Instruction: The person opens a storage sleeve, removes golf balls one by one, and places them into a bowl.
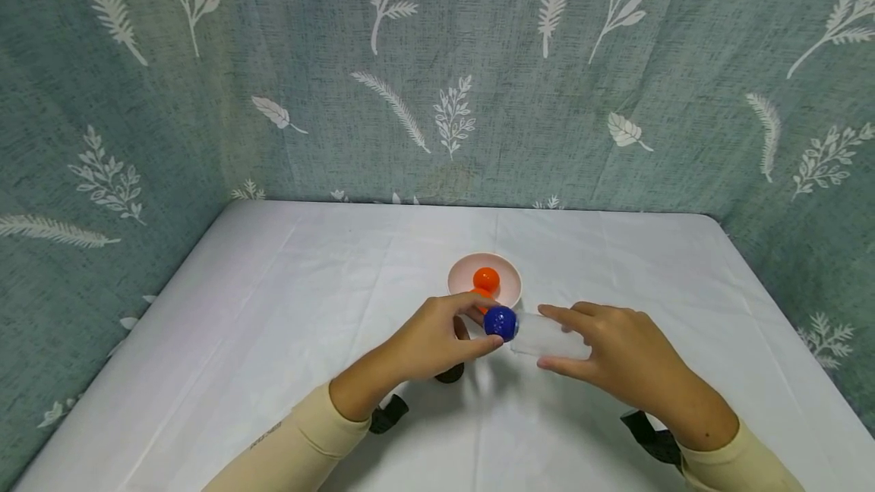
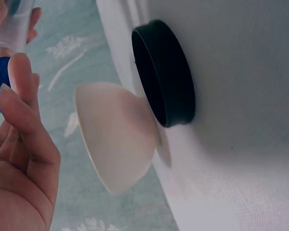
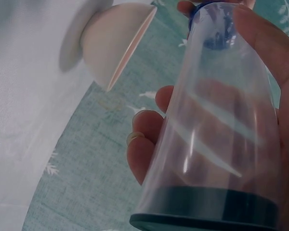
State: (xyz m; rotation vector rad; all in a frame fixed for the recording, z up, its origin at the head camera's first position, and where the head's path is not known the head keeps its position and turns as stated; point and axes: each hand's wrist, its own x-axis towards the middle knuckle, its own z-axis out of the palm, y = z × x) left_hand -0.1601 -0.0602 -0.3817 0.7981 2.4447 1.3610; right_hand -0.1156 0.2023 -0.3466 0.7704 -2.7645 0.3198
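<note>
Between the thumb and fingers of my left hand (image 1: 434,336) is a shiny blue ball (image 1: 500,323). It sits right at the narrow end of a clear plastic container (image 1: 543,335), which my right hand (image 1: 625,351) grips around its sides and holds on its side above the table. The right wrist view shows a dark green base (image 3: 207,207) at the container's other end, and the blue ball partly seen through the clear wall. Just behind my left fingers stands a pale pink bowl (image 1: 459,273) with two orange balls (image 1: 486,279) in it, one partly hidden by those fingers.
A dark, shallow round lid (image 2: 178,79) stands on the white table (image 1: 328,272) near the bowl, mostly under my left hand in the head view. Green leaf-patterned cloth (image 1: 478,150) hangs behind the table and on both sides.
</note>
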